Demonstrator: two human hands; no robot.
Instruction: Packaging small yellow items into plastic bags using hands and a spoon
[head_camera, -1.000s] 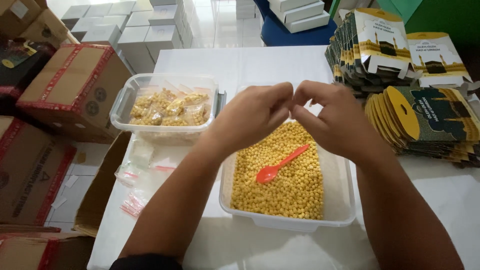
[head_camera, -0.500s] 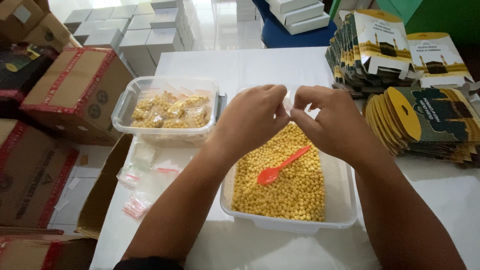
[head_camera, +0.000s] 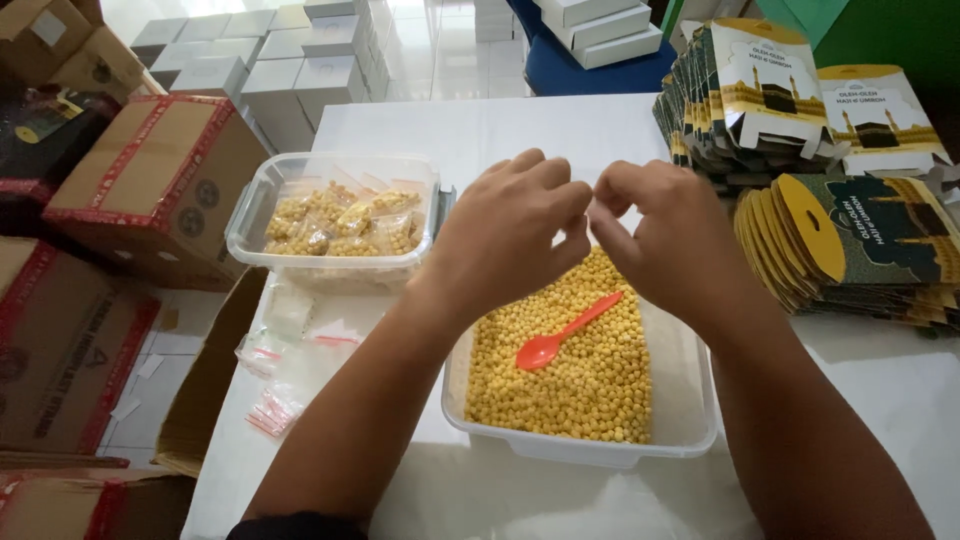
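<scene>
Head view: both hands' grip, left hand (head_camera: 505, 235) and right hand (head_camera: 665, 240), pinched together above the tub (head_camera: 690, 420).

A small packing workroom: taped brown cardboard cartons (head_camera: 150, 180), stacked white boxes (head_camera: 260, 60), piles of flat printed green-and-gold cartons (head_camera: 850, 240).

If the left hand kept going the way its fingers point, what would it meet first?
The left hand points right, toward the right hand. It would likely meet that hand's fingertips first; they look nearly touching, though depth is unclear.
</scene>
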